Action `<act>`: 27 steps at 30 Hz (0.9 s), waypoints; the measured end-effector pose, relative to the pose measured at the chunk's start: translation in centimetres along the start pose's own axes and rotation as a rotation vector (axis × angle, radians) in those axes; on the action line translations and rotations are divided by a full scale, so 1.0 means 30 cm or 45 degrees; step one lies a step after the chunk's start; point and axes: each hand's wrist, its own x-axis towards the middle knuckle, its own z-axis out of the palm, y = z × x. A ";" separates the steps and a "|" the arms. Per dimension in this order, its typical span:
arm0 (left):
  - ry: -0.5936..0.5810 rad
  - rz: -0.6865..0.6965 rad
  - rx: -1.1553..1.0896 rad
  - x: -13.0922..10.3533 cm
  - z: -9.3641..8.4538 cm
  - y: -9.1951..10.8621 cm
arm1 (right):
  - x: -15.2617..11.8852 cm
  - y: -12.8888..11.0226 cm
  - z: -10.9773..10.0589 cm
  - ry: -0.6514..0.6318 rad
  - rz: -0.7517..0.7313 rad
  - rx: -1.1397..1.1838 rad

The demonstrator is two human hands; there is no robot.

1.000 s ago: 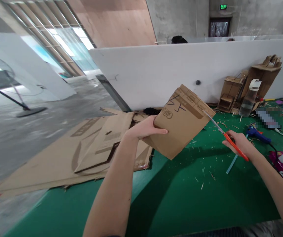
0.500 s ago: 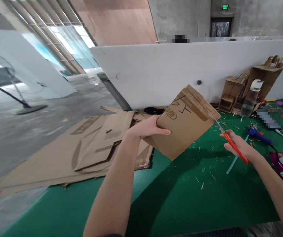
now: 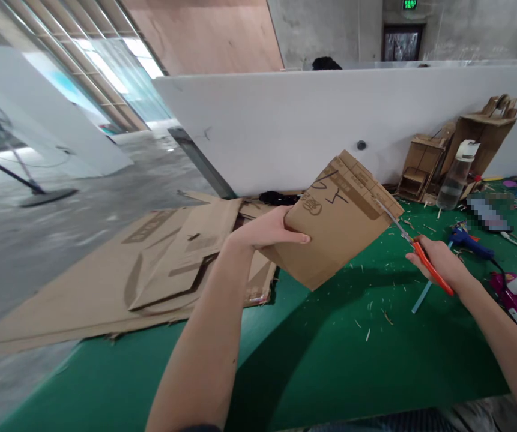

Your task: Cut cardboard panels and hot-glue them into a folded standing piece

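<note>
A brown piece of cardboard (image 3: 330,240) with printing and black marker strokes is held up, tilted, above the green table. Gripping its left edge is my left hand (image 3: 276,231), thumb on the near face and fingers hidden behind. My right hand (image 3: 438,264) is closed around the orange handles of a pair of scissors (image 3: 429,264). The blades meet the cardboard's right edge, near its printed dark band. How far apart the blades are is hard to make out.
Larger flattened cardboard (image 3: 91,276) lies at the left, overhanging the table (image 3: 186,372). To the right are a water bottle (image 3: 456,174), cardboard models (image 3: 423,162), a blue glue gun (image 3: 472,243), a phone (image 3: 490,214) and a magenta device (image 3: 514,300). A white partition (image 3: 258,132) stands behind.
The view has shifted slightly. My right hand's fingers look more closed on the scissors' handles, while the blades stay at the cardboard's right edge. My left hand keeps its hold.
</note>
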 end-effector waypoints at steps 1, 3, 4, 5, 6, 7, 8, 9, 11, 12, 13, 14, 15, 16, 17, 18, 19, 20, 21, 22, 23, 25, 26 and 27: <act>-0.008 0.004 -0.006 0.001 0.002 0.000 | -0.002 -0.002 0.000 0.006 -0.001 -0.019; -0.011 0.022 -0.008 0.006 0.006 -0.002 | -0.005 -0.002 0.001 0.020 -0.014 -0.037; -0.006 0.032 0.005 0.009 0.007 -0.004 | -0.005 -0.001 0.002 0.024 -0.021 -0.041; 0.004 0.042 0.030 0.012 0.008 -0.007 | -0.006 0.001 0.004 0.026 -0.025 -0.042; 0.014 0.052 0.064 0.014 0.007 -0.008 | -0.006 0.003 0.005 0.027 -0.027 -0.042; 0.026 0.064 0.105 0.015 0.005 -0.009 | -0.006 0.004 0.006 0.030 -0.026 -0.044; 0.044 0.078 0.155 0.015 0.002 -0.008 | -0.006 0.005 0.007 0.037 -0.022 -0.047; 0.071 0.096 0.215 0.012 -0.002 -0.004 | -0.006 0.005 0.008 0.045 -0.016 -0.053; 0.150 0.135 0.352 0.001 -0.009 0.012 | -0.005 0.004 0.010 0.064 -0.006 -0.059; 0.199 0.154 0.414 -0.006 -0.009 0.024 | -0.005 0.002 0.011 0.070 -0.003 -0.058; 0.244 0.173 0.461 -0.012 -0.006 0.040 | -0.005 0.001 0.011 0.073 -0.001 -0.055; 0.279 0.190 0.482 -0.017 0.002 0.057 | -0.005 -0.001 0.012 0.074 0.001 -0.049; 0.321 0.200 0.480 -0.019 0.014 0.074 | -0.006 -0.003 0.013 0.075 0.003 -0.043; 0.382 0.199 0.466 -0.017 0.031 0.090 | -0.006 -0.004 0.014 0.076 0.006 -0.040; 0.469 0.186 0.453 -0.012 0.051 0.104 | -0.007 -0.004 0.016 0.080 0.009 -0.042; 0.600 0.159 0.463 -0.003 0.072 0.114 | -0.008 -0.004 0.017 0.087 0.012 -0.045; 0.748 0.130 0.504 0.008 0.094 0.121 | -0.010 -0.003 0.019 0.094 0.014 -0.045; 0.876 0.109 0.569 0.020 0.113 0.123 | -0.010 -0.001 0.021 0.101 0.016 -0.043; 0.965 0.104 0.627 0.031 0.129 0.122 | -0.011 0.001 0.022 0.106 0.016 -0.039; 1.013 0.107 0.674 0.040 0.140 0.118 | -0.011 0.003 0.024 0.105 0.014 -0.030; 1.033 0.120 0.706 0.046 0.145 0.114 | -0.010 0.006 0.026 0.099 0.010 -0.018; 1.055 0.169 0.737 0.050 0.145 0.105 | -0.008 0.009 0.029 0.085 0.002 0.003; 1.077 0.203 0.747 0.049 0.141 0.102 | -0.007 0.011 0.030 0.080 -0.001 0.010; 1.103 0.244 0.755 0.047 0.137 0.100 | -0.006 0.012 0.031 0.079 -0.002 0.016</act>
